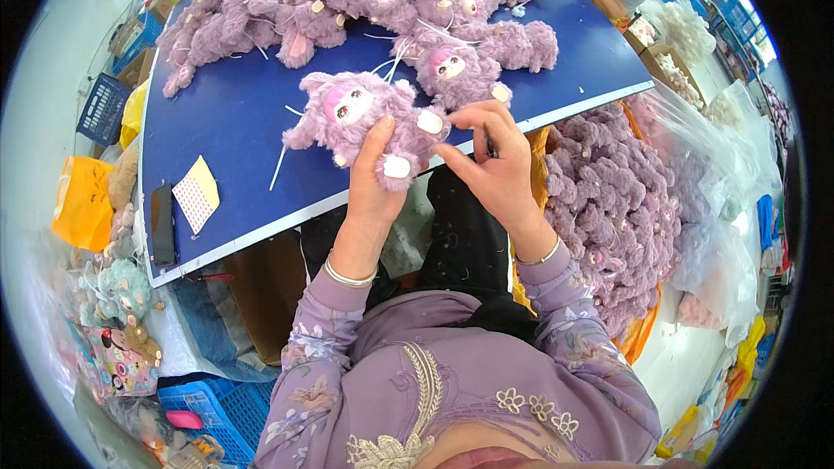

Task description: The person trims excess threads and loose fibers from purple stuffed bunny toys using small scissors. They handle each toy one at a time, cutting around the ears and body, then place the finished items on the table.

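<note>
In the head view, a purple plush doll (pixel 400 113) was up off the blue table (pixel 234 200), just over its near edge, tilted with its pale pink face turned upward and its two white foot pads (pixel 396 167) toward the person. The left hand (pixel 369 200) gripped it firmly from below, thumb laid up the front of the body and the fingers behind, mostly hidden. The right hand (pixel 504 169) was beside the upper foot, its thumb and forefinger apart and the other fingers curled round a small dark object (pixel 491 144), too covered to identify; whether a fine thread ran between those fingertips and the fur, I could not tell. The step in hand seemed to be close finger work at the foot or lower side of the doll, one hand steadying and the other working. The next move, as I judged it, called for a firm left hold and a small, exact action of the right fingertips, clear of the long fur. White cords (pixel 279 168) trailed from the doll's head side. Just beyond it lay a second doll (pixel 447 78), near a large pile of purple plush (pixel 295 0), while another heap (pixel 608 217) filled an orange bag to the right of the table
</note>
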`<state>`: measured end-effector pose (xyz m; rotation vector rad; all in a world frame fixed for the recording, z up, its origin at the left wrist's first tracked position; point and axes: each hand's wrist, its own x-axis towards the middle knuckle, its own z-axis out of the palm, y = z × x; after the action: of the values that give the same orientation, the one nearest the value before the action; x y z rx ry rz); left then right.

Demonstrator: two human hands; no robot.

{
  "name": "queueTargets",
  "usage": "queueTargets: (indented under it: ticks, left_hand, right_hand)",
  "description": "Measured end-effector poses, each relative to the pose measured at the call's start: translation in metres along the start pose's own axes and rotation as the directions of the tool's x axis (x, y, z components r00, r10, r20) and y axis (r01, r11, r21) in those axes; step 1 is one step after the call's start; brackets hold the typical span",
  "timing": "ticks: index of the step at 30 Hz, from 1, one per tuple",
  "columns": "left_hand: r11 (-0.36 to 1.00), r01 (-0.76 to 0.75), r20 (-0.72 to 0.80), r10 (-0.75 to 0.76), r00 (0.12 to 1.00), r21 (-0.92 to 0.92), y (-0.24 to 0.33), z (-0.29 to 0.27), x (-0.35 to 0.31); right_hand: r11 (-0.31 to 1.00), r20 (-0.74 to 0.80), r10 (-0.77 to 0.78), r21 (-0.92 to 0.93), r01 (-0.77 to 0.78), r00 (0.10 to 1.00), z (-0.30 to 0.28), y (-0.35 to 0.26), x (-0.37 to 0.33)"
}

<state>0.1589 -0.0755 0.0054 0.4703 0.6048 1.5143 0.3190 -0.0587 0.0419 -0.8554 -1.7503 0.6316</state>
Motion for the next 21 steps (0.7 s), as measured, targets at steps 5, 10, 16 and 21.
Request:
queueTargets:
  ticks: [5,10,16,21]
  left_hand:
    - [0.999,-0.041,-0.026,0.041,0.999,0.014,0.001,-0.006,0.0]
    - [0.999,-0.051,-0.048,0.052,0.998,0.02,0.005,-0.012,0.0]
    - [0.99,-0.111,-0.061,0.116,0.991,0.083,0.008,-0.014,-0.001]
    - [0.989,-0.118,-0.108,0.128,0.986,0.092,0.013,-0.017,-0.002]
  right_hand:
    - [0.981,-0.082,-0.01,0.191,0.025,0.997,0.004,0.012,0.003]
    - [0.87,0.01,0.26,0.431,-0.238,0.966,0.004,0.003,0.004]
    - [0.984,0.104,0.102,0.139,-0.116,0.989,0.017,0.013,0.007]
    - [0.811,0.21,0.3,0.457,-0.365,0.931,0.009,0.001,0.005]
